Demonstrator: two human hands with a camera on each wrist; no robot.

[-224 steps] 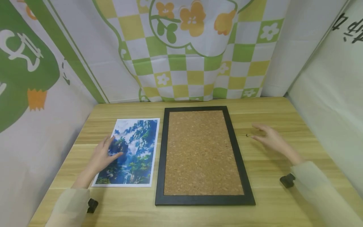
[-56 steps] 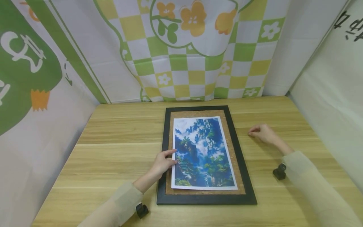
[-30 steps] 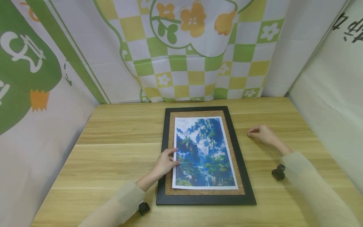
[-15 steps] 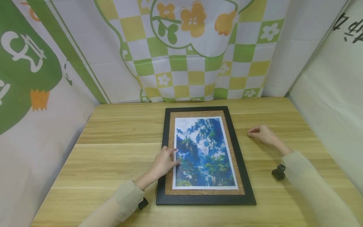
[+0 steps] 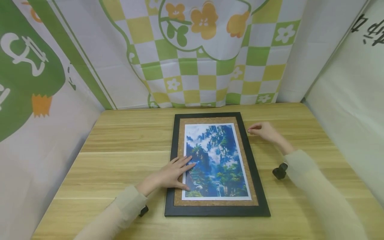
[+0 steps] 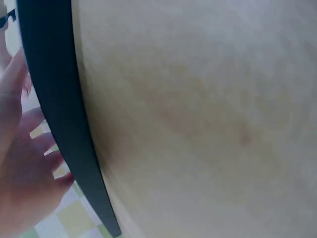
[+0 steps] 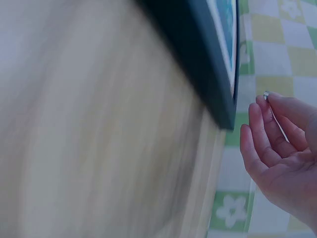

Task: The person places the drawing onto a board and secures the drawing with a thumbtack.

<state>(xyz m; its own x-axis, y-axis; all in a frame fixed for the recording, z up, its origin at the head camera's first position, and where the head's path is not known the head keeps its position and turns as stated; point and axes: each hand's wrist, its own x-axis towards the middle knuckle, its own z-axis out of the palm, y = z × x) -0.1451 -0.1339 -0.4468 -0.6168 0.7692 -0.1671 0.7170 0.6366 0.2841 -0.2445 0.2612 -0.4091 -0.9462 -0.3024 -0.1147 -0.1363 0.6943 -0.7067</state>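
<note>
Now the left hand (image 5: 171, 175) rests spread-fingered over the left edge of the white-bordered, blue-green paper print (image 5: 217, 160) on the black-framed cork board (image 5: 217, 211); beside the board's right edge, the right hand (image 5: 265, 132) pinches a tiny shiny object (image 7: 266, 94), perhaps a pin.

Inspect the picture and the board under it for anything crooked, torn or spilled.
Nothing stands out: the landscape print lies roughly straight on the cork board, inside its black frame; no tear or spill is visible.
</note>
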